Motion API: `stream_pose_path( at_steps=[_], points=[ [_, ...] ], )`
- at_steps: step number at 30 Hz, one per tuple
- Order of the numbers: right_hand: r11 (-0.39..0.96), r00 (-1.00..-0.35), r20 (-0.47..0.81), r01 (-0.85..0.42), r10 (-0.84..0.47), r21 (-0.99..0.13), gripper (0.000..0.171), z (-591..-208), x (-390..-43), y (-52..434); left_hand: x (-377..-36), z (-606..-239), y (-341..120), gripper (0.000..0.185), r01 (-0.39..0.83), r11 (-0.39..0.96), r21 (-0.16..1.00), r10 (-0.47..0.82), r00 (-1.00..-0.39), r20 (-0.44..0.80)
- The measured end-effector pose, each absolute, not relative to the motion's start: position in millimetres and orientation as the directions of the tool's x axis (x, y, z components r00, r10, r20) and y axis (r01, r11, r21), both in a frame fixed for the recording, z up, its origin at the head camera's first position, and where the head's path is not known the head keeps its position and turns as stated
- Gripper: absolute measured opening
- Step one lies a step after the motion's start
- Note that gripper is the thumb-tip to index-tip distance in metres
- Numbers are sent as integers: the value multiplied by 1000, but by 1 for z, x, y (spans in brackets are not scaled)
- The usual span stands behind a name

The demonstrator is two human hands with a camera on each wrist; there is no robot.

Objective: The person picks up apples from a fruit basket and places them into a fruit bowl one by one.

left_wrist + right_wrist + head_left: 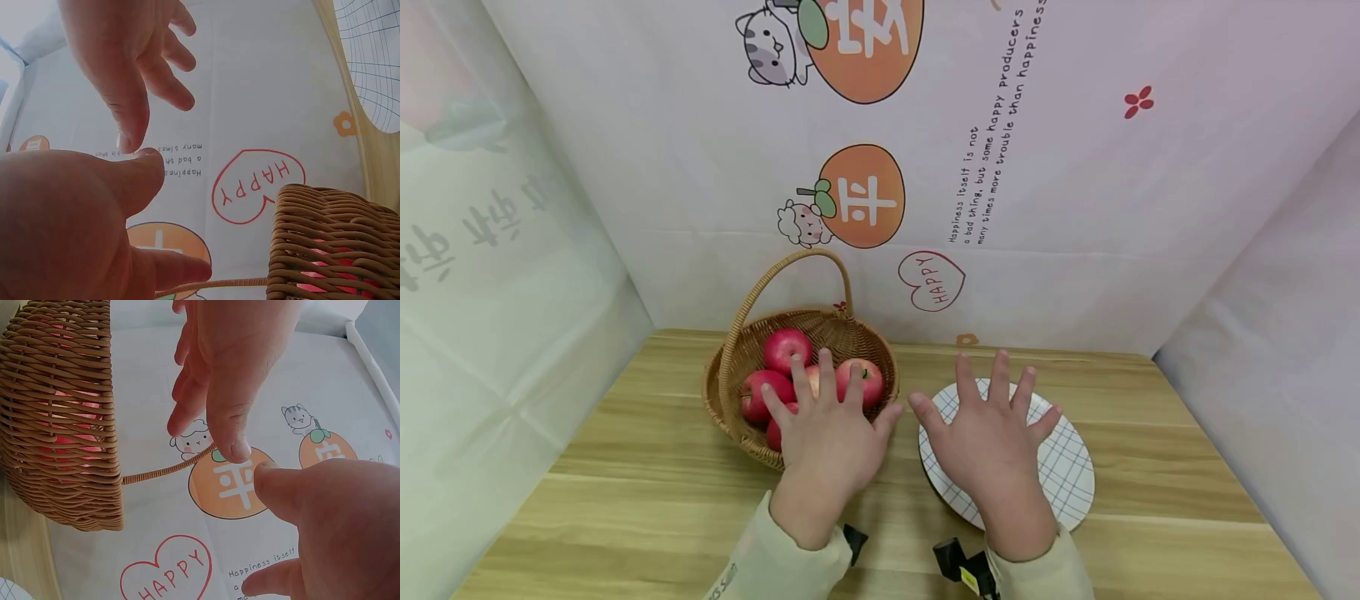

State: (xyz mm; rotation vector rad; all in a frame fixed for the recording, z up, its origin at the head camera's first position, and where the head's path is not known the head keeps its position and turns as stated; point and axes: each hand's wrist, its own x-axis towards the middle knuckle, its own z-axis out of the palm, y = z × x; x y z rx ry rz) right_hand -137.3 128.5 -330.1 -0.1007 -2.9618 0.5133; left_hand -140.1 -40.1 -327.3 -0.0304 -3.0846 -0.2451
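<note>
Both hands are held out side by side with fingers spread, and neither holds anything. In the head view my left hand (831, 442) overlaps the front right of a wicker basket (718, 400) with a tall arched handle. Several red apples (787, 348) lie inside it, some partly hidden by the fingers. My right hand (988, 442) overlaps a round white plate (1071, 479) with a blue grid pattern. In the wrist views the hands hang in the air above the basket's rim, thumbs toward each other.
A wood-grain table (1165, 467) carries the basket and plate. White printed cloth (1060, 192) stands upright behind it, with more cloth at the left and right sides. Small black devices (951, 558) are strapped at the wrists.
</note>
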Motion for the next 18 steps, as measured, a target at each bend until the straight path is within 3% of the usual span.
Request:
stream_pose_path(
  at_steps=[5,9,15,18],
  points=[
    [940,-990,107,47,88,-338,105,-329,-136,132,-129,-323,-45,79,58,992,112,50,-996,74],
    [941,-992,79,63,95,-332,105,-328,-135,137,-107,-307,-65,85,132,987,91,117,-980,161],
    [941,-993,57,79,103,-330,106,-328,-133,145,-87,-280,-118,80,270,933,238,171,-914,369],
    [942,-993,54,80,103,-325,107,-329,-132,147,-92,-272,-150,84,268,900,343,125,-914,387]
  ],
)
